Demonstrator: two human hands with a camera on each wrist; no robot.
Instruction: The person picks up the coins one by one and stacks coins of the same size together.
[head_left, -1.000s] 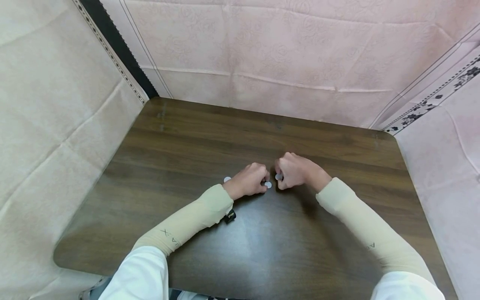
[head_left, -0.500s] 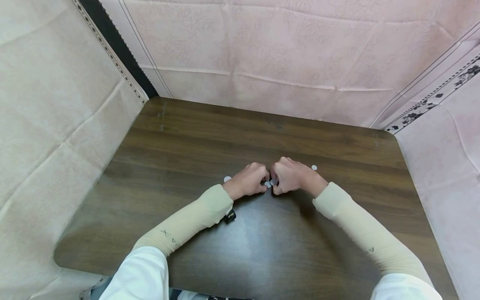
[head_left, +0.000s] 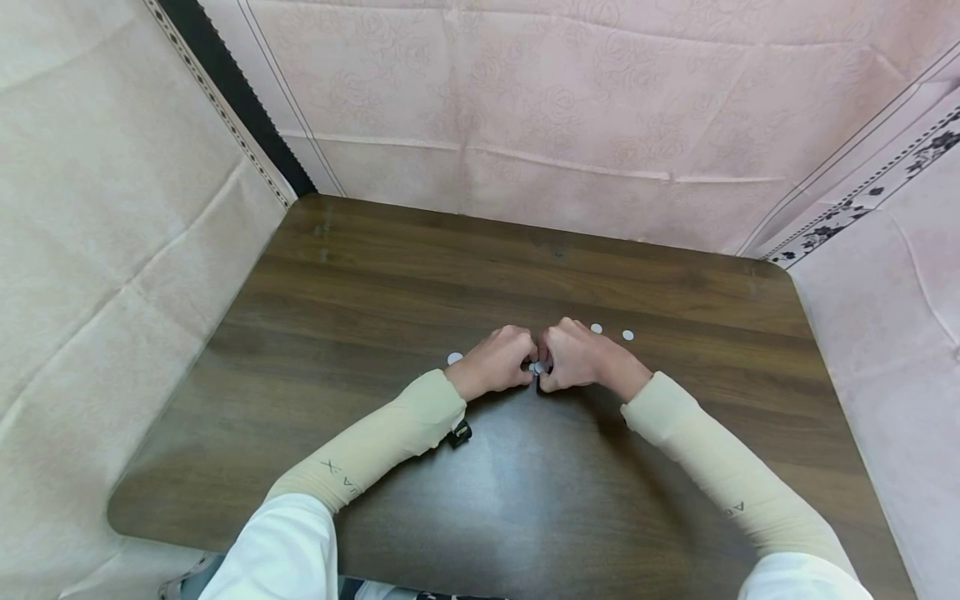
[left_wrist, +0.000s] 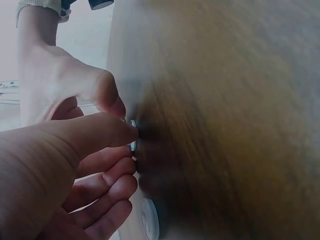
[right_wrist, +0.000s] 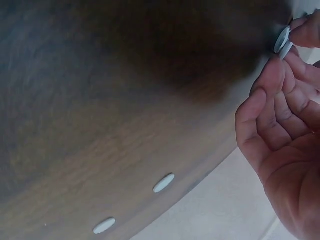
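My left hand (head_left: 495,360) pinches a small white round disc (left_wrist: 133,134) between thumb and fingers, low at the tabletop. Facing it, my right hand (head_left: 579,357) pinches a second small white disc (head_left: 540,367). The fingertips of both hands meet closely, and the two discs overlap in the head view. From the right wrist, the pair of discs (right_wrist: 281,41) shows edge against edge, one partly behind the other. Another white disc (head_left: 454,358) lies on the table just behind my left wrist, also seen large in the left wrist view.
Two more white discs, a nearer one (head_left: 596,328) and a farther one (head_left: 627,335), lie flat beyond my right hand. The brown wooden table (head_left: 420,267) ends at pale patterned cloth (head_left: 525,100) at the back and sides. A small black device (head_left: 459,433) sits under my left wrist.
My right hand has moved left with its disc, up to the disc in my left hand. Two discs it had covered on the table now show behind it. The left hand stays put.
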